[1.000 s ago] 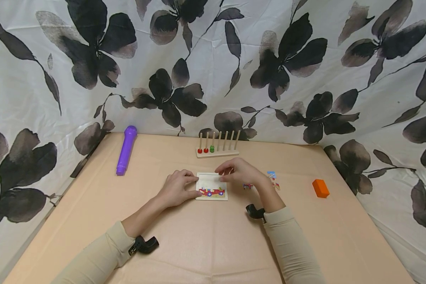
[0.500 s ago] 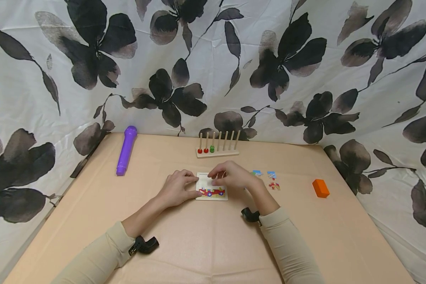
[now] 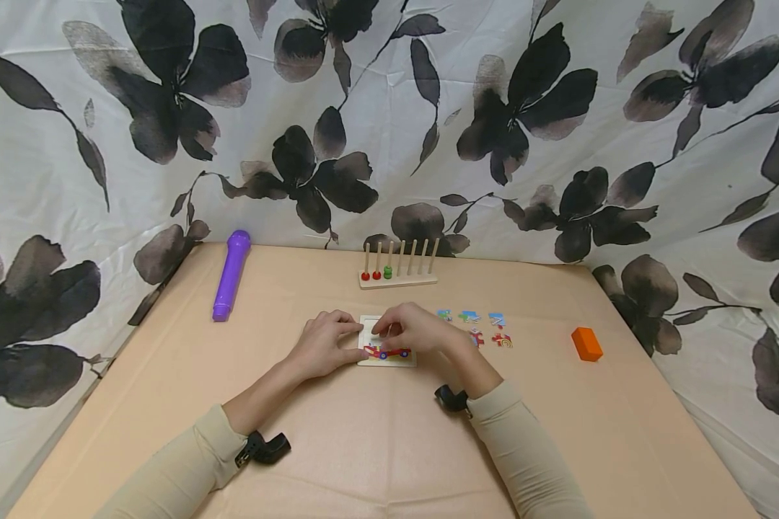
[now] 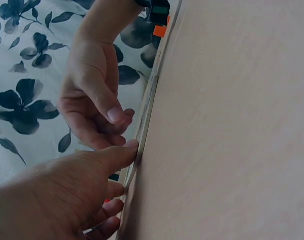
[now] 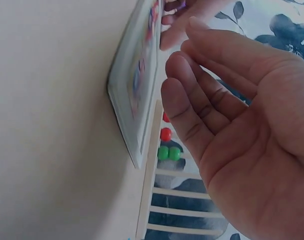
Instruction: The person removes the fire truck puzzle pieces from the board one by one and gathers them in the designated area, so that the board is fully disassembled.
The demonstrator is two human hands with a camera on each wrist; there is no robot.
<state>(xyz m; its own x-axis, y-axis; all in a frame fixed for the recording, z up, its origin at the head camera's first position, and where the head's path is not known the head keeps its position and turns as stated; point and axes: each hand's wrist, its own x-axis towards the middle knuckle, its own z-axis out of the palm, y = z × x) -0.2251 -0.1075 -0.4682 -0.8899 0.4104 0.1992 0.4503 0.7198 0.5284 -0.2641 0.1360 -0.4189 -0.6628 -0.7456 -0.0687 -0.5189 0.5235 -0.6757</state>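
A shallow white puzzle board (image 3: pixel 387 362) lies mid-table, with a red vehicle picture (image 3: pixel 396 353) along its lower part. My left hand (image 3: pixel 324 344) grips the board's left side, thumb low and fingers higher; the left wrist view shows its thumb (image 4: pixel 122 156) on the rim. Over the board's upper part hovers my right hand (image 3: pixel 418 330), its fingers slightly bent. In the right wrist view that hand (image 5: pixel 242 115) shows no piece in its fingers. Several picture pieces lie right of the board, among them a blue one (image 3: pixel 496 318) and a red one (image 3: pixel 502 340).
Behind the board stands a wooden peg rack (image 3: pixel 397 282) with red and green beads. A purple tube (image 3: pixel 231 277) lies at the back left, and an orange block (image 3: pixel 586 344) is at the right. A flowered cloth (image 3: pixel 415 108) hangs along the table's back edge.
My right hand has moved left and slightly toward me over the board, uncovering more of the pieces at the right. My left hand has stayed at the board's left side.
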